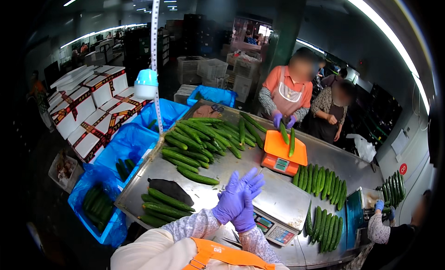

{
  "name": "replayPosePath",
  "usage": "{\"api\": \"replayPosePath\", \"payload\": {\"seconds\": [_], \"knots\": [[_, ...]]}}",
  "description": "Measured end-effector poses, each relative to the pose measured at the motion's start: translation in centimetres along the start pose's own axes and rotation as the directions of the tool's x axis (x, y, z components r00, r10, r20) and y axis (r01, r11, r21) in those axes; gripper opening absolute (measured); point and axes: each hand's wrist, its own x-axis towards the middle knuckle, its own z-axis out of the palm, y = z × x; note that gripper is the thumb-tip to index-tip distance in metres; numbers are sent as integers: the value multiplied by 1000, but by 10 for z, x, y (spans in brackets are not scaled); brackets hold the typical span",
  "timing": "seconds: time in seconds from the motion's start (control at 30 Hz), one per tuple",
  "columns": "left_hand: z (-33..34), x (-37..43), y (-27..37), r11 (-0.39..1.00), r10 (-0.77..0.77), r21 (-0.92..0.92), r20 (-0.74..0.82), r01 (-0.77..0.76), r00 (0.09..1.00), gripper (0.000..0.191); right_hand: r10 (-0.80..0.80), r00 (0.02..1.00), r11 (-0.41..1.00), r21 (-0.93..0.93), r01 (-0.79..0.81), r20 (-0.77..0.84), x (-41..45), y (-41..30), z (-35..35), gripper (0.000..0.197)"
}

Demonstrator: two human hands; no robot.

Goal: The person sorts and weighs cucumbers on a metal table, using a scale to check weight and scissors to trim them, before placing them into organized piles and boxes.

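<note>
My left hand [229, 200] and my right hand [245, 216], both in purple gloves, are pressed together above the metal table [229, 169]. Several fingers are spread, and I see nothing held between the palms. Right beside my right hand is a digital scale [283, 200] with a bare metal plate. Scissor-like pointed blades [233, 241] lie by my right forearm, partly hidden. To my left are several cucumbers [168, 202] next to a black cloth or bag [170, 190]. A larger cucumber pile [198, 136] lies beyond my hands.
Across the table, a purple-gloved person [288, 92] handles cucumbers over an orange scale [285, 153]. Cucumber rows [323, 184] lie at right, near another worker's gloved hand [379, 205]. Blue-lined crates [104, 235] line the left edge; a post [155, 44] rises beside them.
</note>
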Motion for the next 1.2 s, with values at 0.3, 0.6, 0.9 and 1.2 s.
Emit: {"api": "replayPosePath", "payload": {"seconds": [0.3, 0.6, 0.9, 1.2], "knots": [[-30, -16, 103, 872, 227, 476, -177, -119, 958, 36, 209, 978, 870, -456, -190, -8, 28, 80, 105, 61], [-93, -66, 136, 925, 376, 126, -202, -357, 904, 73, -246, 929, 917, -246, 316, 277, 63, 69, 125, 62], [-45, -106, 78, 758, 73, 647, 54, -90, 996, 85, -139, 735, 984, 11, 176, 664, 144, 48, 99, 38], [-159, -284, 168, -204, 491, 937, -154, 285, 857, 21, -17, 987, -82, -984, 155, 157, 61, 71, 23, 22]]}}
